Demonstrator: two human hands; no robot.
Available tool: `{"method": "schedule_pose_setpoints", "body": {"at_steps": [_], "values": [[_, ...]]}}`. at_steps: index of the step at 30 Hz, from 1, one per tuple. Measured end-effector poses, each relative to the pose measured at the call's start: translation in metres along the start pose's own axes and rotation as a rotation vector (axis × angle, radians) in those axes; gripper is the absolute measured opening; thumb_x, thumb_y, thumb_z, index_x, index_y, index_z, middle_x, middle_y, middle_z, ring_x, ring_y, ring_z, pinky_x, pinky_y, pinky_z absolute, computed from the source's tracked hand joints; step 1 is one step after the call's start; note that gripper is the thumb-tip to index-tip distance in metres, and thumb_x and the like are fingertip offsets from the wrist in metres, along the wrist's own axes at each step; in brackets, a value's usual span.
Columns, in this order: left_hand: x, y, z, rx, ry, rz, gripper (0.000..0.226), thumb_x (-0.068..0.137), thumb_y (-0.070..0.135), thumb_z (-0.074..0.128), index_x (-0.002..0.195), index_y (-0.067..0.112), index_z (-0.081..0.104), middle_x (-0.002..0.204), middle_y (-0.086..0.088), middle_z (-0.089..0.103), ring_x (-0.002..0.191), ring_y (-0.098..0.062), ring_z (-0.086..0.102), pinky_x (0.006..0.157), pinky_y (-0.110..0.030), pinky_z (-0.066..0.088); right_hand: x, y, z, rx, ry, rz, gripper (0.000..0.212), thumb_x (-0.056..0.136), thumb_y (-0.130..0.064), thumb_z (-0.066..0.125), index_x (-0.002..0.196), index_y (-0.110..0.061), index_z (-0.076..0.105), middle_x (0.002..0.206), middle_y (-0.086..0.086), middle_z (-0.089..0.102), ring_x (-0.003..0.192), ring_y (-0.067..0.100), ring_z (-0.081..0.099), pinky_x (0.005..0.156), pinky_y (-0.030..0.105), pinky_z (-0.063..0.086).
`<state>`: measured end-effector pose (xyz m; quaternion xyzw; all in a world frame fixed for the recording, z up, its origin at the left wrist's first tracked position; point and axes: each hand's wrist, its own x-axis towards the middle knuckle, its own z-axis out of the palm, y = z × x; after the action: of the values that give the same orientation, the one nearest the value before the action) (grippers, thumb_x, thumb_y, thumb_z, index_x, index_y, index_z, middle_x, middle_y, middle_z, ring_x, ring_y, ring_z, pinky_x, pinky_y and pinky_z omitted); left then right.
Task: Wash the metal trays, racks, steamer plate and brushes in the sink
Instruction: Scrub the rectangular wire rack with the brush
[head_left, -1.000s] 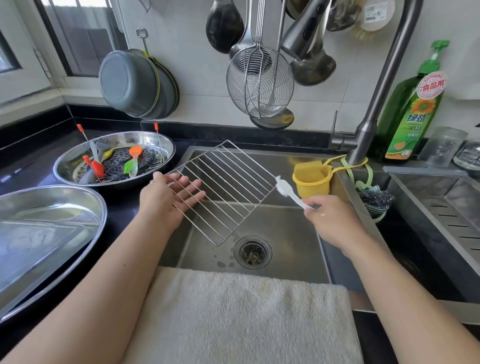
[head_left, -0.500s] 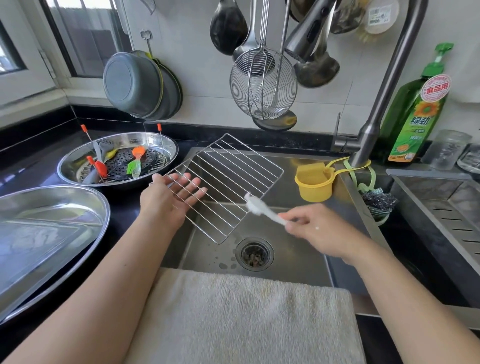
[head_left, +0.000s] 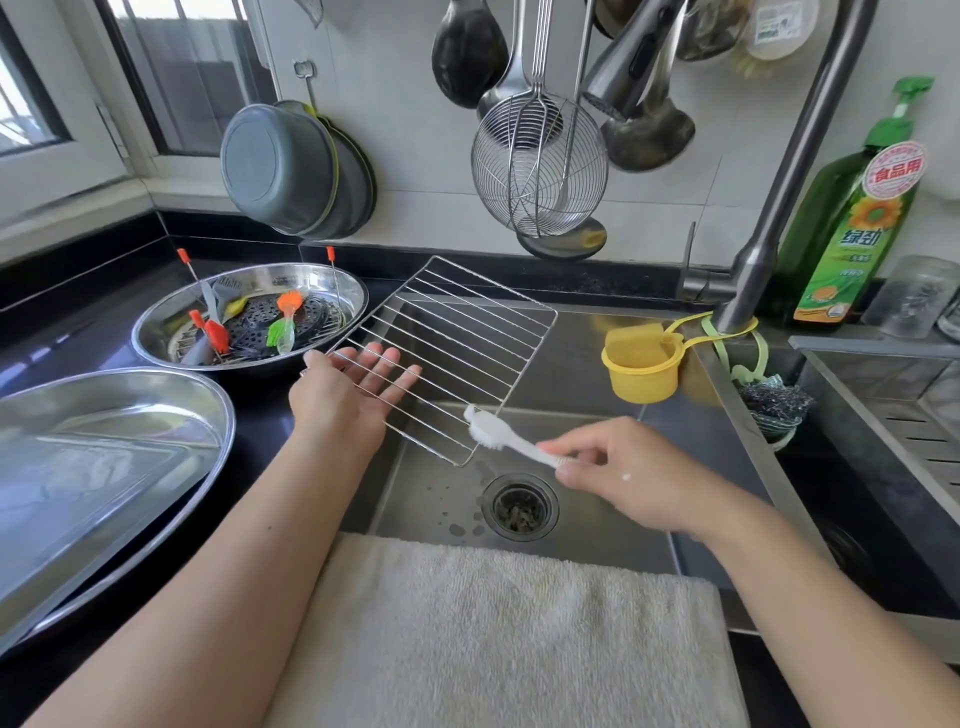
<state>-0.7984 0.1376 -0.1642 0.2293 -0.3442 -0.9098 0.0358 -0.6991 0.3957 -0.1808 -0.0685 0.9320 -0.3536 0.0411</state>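
Rack: the silver wire grid rack (head_left: 447, 358) hangs tilted over the steel sink (head_left: 582, 514), its far corner raised toward the wall and its near corner dipping above the drain (head_left: 519, 506), probably so drips fall into the basin.
Left hand: the left hand (head_left: 353, 395) lies under the rack's left edge with fingers spread flat and thumb over the rim wire, propping it as a backing for scrubbing.
Right hand: the right hand (head_left: 618, 467) pinches the handle of the white bristle brush (head_left: 493, 434), whose head touches the rack's near right edge.
Still to wash: left of the sink, on the black counter (head_left: 260, 415), a round steel basin (head_left: 249, 317) holds the perforated steamer plate (head_left: 280, 319) and coloured silicone brushes (head_left: 283, 322); nearer, the large oval steel tray (head_left: 104, 467) waits.
Progress: early, in my judgement.
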Motion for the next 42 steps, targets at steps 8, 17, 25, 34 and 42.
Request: {"method": "schedule_pose_setpoints", "body": {"at_steps": [8,17,25,34,42], "values": [[-0.003,-0.003,0.003,0.002,-0.032,0.034,0.048,0.113,0.044,0.025,0.102,0.008,0.054,0.111,-0.021,0.069,0.101,-0.036,0.072,0.085,-0.065,0.059,-0.002,0.001,0.000,0.030,-0.122,-0.040,0.027,0.096,-0.032,0.070,0.120,-0.044,0.072,0.075,-0.009,0.049,0.070,0.006,0.048,0.071,0.029,0.040],[-0.006,-0.010,0.007,0.021,-0.107,-0.003,0.048,0.113,0.046,0.025,0.108,0.008,0.054,0.120,-0.021,0.065,0.109,-0.036,0.069,0.085,-0.066,0.057,0.002,-0.016,0.028,-0.015,0.081,-0.037,0.033,0.099,-0.025,0.065,0.131,-0.032,0.068,0.113,-0.015,0.072,0.097,-0.009,0.061,0.073,-0.003,0.036],[-0.002,-0.010,0.006,0.006,-0.164,-0.021,0.049,0.113,0.047,0.027,0.121,0.009,0.056,0.126,-0.021,0.061,0.110,-0.035,0.065,0.087,-0.065,0.056,0.002,-0.014,0.013,-0.040,0.005,0.021,0.030,0.098,-0.025,0.066,0.127,-0.034,0.070,0.072,-0.021,0.055,0.065,-0.017,0.053,0.058,0.003,0.037],[-0.006,-0.014,0.011,0.021,-0.236,0.000,0.051,0.112,0.048,0.027,0.134,0.012,0.058,0.117,-0.019,0.062,0.107,-0.034,0.066,0.090,-0.065,0.057,0.000,-0.012,0.015,-0.017,0.055,-0.021,0.029,0.097,-0.022,0.068,0.124,-0.031,0.073,0.063,-0.032,0.057,0.063,-0.021,0.051,0.059,0.002,0.038],[-0.008,-0.029,0.012,0.325,-0.356,-0.070,0.057,0.112,0.049,0.022,0.131,0.010,0.060,0.120,-0.015,0.067,0.125,-0.035,0.064,0.088,-0.057,0.055,0.011,-0.025,0.038,-0.093,0.225,-0.067,0.035,0.098,-0.023,0.066,0.131,-0.032,0.068,0.103,-0.007,0.068,0.087,0.012,0.063,0.070,0.009,0.043]]}}
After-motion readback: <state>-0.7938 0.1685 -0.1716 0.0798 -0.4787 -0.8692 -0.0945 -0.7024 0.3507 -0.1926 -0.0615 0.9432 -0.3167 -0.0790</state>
